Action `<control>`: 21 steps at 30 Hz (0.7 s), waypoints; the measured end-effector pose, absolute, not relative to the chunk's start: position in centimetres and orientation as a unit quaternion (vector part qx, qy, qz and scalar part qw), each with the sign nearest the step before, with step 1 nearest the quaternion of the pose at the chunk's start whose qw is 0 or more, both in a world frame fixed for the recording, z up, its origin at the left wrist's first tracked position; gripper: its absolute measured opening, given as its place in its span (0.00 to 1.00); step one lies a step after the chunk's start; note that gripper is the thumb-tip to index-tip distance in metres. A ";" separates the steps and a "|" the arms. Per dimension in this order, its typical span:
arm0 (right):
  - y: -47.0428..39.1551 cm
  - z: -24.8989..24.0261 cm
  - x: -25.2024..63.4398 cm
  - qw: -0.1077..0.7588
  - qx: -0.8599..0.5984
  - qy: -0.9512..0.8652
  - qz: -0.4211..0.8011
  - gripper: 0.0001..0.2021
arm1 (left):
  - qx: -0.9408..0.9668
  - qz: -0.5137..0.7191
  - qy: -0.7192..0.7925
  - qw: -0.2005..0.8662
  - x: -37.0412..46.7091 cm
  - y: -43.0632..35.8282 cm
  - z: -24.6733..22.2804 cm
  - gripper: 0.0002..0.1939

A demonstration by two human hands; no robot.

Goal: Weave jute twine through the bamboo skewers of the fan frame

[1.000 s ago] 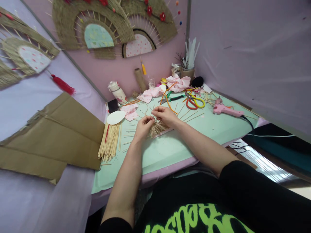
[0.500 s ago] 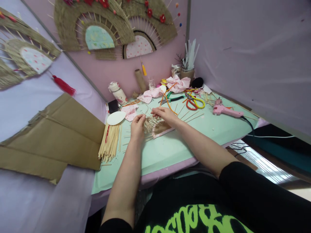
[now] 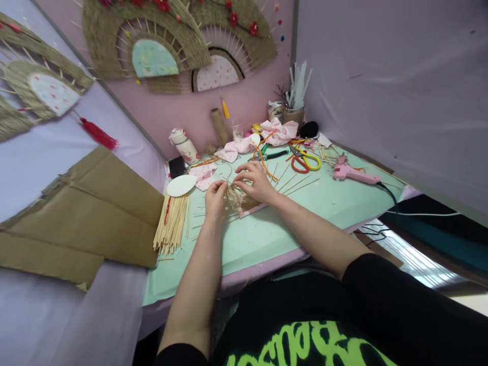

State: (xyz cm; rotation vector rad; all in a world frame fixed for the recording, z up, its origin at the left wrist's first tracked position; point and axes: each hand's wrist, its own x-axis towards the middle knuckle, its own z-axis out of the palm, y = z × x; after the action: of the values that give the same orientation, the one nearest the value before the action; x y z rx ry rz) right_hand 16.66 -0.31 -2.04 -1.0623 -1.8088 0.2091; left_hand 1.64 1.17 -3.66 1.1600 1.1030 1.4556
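The right hand (image 3: 256,183) has shifted left, fingers half-open, bringing both hands close at the pale tan fibre strands (image 3: 233,197) mid-table; the left hand's (image 3: 216,200) fingertips nearly meet, either hold unclear.

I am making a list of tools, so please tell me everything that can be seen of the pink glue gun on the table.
The pink, plastic-looking glue gun seems to lie on its side on the pale green tabletop, near its right edge. Its handle points right; a thin black cord leaves the handle's end. The left hand and right hand are both away from it. Whether it is on cannot be told.
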 end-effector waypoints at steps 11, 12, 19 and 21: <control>-0.1 -2.2 16.5 0.487 -0.444 -0.744 0.113 0.08 | 0.640 0.596 0.470 0.119 1.2 -0.9 -1.5 0.07; -0.1 -2.2 16.5 0.486 -0.445 -0.744 0.113 0.08 | 0.660 0.573 0.465 0.140 1.4 -1.0 -1.5 0.07; -0.1 -2.2 16.6 0.497 -0.454 -0.729 0.125 0.09 | 0.703 0.508 0.457 0.198 1.6 -0.4 -2.2 0.03; -0.1 -2.1 16.5 0.503 -0.454 -0.723 0.134 0.09 | 0.692 0.518 0.460 0.203 1.5 -0.3 -2.3 0.04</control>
State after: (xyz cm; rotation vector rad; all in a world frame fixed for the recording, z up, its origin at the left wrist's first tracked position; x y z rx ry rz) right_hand 16.55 -0.07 -2.11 -1.0954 -1.7467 0.3228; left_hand 1.51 -0.27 -2.26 1.9305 1.2847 1.4466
